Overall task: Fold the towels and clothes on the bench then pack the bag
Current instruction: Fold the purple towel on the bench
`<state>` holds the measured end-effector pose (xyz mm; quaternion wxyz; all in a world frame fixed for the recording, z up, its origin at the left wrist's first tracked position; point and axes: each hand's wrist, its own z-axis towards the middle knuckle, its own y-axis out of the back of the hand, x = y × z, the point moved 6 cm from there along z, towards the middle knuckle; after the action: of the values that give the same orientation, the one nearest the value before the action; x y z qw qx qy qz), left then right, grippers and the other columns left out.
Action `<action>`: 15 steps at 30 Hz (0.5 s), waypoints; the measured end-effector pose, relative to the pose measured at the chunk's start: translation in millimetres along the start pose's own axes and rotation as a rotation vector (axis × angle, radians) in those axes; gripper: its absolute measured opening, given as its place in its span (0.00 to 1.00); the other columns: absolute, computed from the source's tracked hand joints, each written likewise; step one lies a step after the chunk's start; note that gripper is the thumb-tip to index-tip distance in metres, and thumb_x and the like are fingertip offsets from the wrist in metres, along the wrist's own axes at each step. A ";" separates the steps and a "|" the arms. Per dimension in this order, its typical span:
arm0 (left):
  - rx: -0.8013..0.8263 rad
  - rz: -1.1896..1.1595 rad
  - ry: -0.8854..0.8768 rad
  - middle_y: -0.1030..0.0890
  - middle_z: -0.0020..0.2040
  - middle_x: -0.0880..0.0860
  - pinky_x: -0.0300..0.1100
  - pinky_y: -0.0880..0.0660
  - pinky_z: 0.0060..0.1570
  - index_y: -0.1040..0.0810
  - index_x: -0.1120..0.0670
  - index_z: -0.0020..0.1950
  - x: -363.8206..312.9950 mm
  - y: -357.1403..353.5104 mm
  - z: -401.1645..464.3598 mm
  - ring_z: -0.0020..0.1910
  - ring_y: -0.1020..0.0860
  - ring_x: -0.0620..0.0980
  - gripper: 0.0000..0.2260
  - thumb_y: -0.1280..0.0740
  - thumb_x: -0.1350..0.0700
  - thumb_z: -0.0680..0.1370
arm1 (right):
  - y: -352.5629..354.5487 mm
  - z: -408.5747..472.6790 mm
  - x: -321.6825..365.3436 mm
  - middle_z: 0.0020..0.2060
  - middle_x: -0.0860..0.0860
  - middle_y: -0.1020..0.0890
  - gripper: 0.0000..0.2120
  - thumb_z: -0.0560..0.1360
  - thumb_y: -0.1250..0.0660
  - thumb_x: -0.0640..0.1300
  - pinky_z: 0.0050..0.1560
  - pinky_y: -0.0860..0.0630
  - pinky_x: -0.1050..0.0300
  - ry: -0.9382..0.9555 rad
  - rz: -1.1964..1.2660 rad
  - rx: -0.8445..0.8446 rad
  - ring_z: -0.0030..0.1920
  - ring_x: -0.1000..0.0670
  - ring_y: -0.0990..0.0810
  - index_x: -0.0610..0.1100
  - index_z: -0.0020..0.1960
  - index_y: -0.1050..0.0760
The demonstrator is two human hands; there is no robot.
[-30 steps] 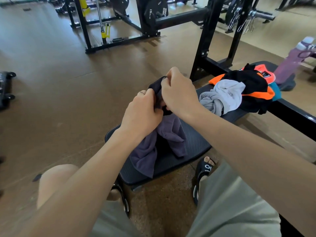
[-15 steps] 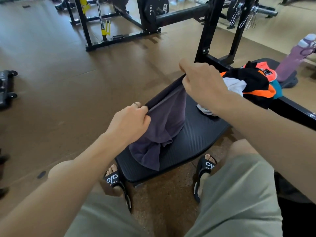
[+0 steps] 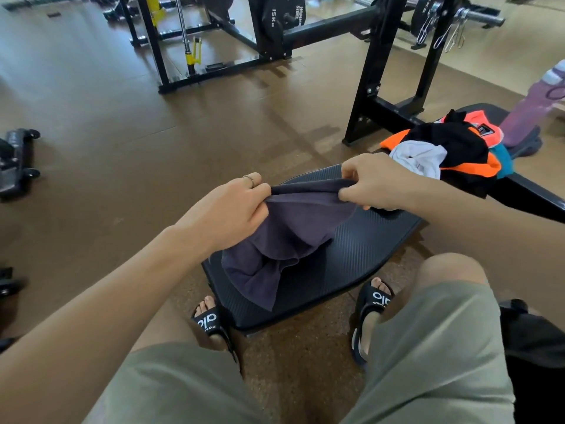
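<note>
The dark purple towel (image 3: 290,237) hangs between the 2 hands above the near end of the bench (image 3: 360,258). The left hand (image 3: 232,215) grips the towel's upper edge at its left end, fingers curled round the cloth, a ring on 1 finger. The right hand (image 3: 376,182) pinches the same edge at its right end, thumb and fingers closed on a bunched fold. The edge stretches nearly level between them, sagging slightly in the middle. Below it the towel drapes in loose folds, and its lowest part lies on the bench pad toward the near left corner.

Farther along the bench, beyond the right hand, sits a heap of clothes (image 3: 452,148): black and orange pieces with a teal bit at the far side, and a crumpled white garment (image 3: 419,157) at the heap's near side, just beside the right hand. A purple bottle (image 3: 532,108) stands at the bench's far end. A black bag (image 3: 532,338) lies at the lower right, beside the person's right leg.
</note>
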<state>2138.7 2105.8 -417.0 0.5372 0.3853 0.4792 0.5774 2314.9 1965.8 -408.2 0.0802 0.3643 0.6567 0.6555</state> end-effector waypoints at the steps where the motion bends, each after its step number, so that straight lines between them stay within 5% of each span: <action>1: -0.004 0.002 -0.007 0.30 0.43 0.52 0.39 0.42 0.38 0.27 0.58 0.45 -1.1 -0.4 0.2 0.35 0.34 0.51 0.07 0.40 0.60 0.81 | 2.1 0.7 0.6 0.27 0.48 0.21 0.07 0.73 0.35 0.42 0.27 0.32 0.61 0.003 -0.028 -0.037 0.30 0.46 0.20 0.41 0.38 0.28; 5: 0.020 -0.014 -0.031 0.30 0.43 0.52 0.41 0.37 0.39 0.26 0.59 0.45 -1.3 -8.7 -1.9 0.35 0.33 0.52 0.08 0.41 0.59 0.81 | 10.8 6.7 -0.9 0.27 0.44 0.18 0.09 0.76 0.41 0.40 0.23 0.29 0.64 -0.108 0.269 -0.133 0.25 0.47 0.17 0.42 0.37 0.32; 10: 0.148 0.022 0.025 0.28 0.45 0.50 0.48 0.27 0.38 0.23 0.55 0.49 10.1 -30.7 -18.3 0.40 0.23 0.55 0.15 0.47 0.51 0.82 | 32.9 16.1 -12.7 0.37 0.40 0.24 0.03 0.75 0.42 0.37 0.31 0.18 0.50 -0.251 0.800 -0.311 0.28 0.41 0.16 0.43 0.45 0.31; 12: 0.115 0.069 0.029 0.26 0.42 0.51 0.45 0.32 0.34 0.23 0.55 0.47 10.3 -33.1 -22.2 0.37 0.22 0.57 0.19 0.51 0.49 0.81 | 36.3 14.6 -15.9 0.42 0.40 0.22 0.05 0.75 0.43 0.37 0.35 0.16 0.47 -0.268 0.801 -0.341 0.29 0.42 0.15 0.41 0.50 0.31; 15: 0.076 0.110 0.061 0.25 0.44 0.50 0.44 0.31 0.31 0.23 0.55 0.48 12.6 -29.1 -23.4 0.37 0.21 0.56 0.18 0.50 0.49 0.83 | 43.6 7.2 -10.2 0.44 0.44 0.21 0.14 0.73 0.46 0.32 0.36 0.17 0.49 -0.153 0.450 -0.391 0.31 0.45 0.16 0.39 0.56 0.29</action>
<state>2122.0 2113.9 -451.7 0.4748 0.4133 0.4950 0.5989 2342.7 1960.2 -372.8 0.0508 0.5267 0.4127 0.7414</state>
